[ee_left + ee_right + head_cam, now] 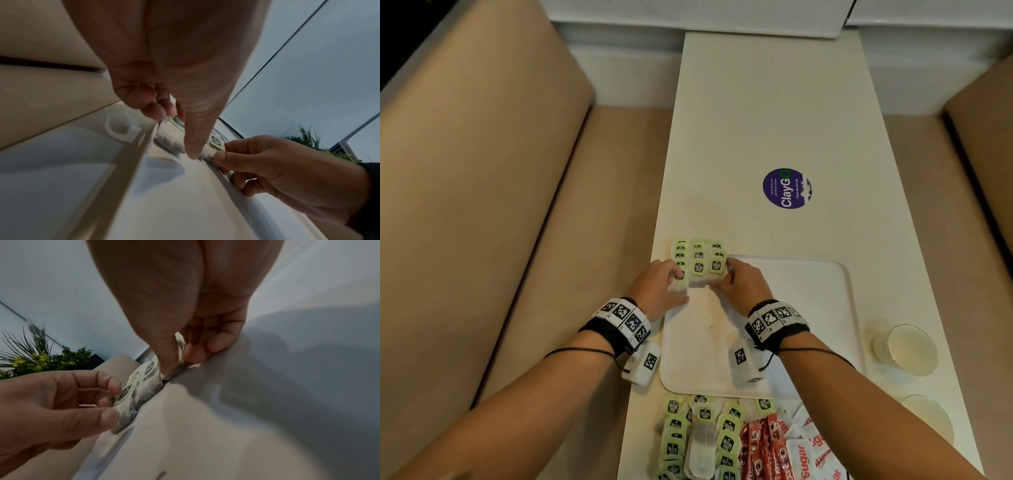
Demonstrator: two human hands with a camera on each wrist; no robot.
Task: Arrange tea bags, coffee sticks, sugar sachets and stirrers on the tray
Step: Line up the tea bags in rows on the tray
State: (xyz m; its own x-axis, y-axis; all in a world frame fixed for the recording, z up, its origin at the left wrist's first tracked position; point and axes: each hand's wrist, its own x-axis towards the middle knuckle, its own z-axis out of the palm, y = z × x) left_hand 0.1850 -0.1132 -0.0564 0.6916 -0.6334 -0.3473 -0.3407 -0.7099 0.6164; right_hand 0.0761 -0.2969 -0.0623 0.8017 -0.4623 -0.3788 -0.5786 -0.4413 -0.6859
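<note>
A white tray (784,308) lies on the white table. At its far left corner sit rows of tea bags (699,261) with green tags, overlapping the rim. My left hand (677,278) pinches the left end of this group and my right hand (724,274) pinches the right end. In the left wrist view my left thumb and curled fingers close on the tea bags (170,138), with my right hand (218,155) pinching opposite. In the right wrist view my right thumb presses the tea bags (141,386) against my fingers at the rim.
Along the tray's near edge lie a loose heap of tea bags (702,438), red coffee sticks (760,445) and white sugar sachets (804,452). Two glasses (909,349) stand to the right of the tray. Beige bench seats flank the table. A purple sticker (787,188) marks the tabletop.
</note>
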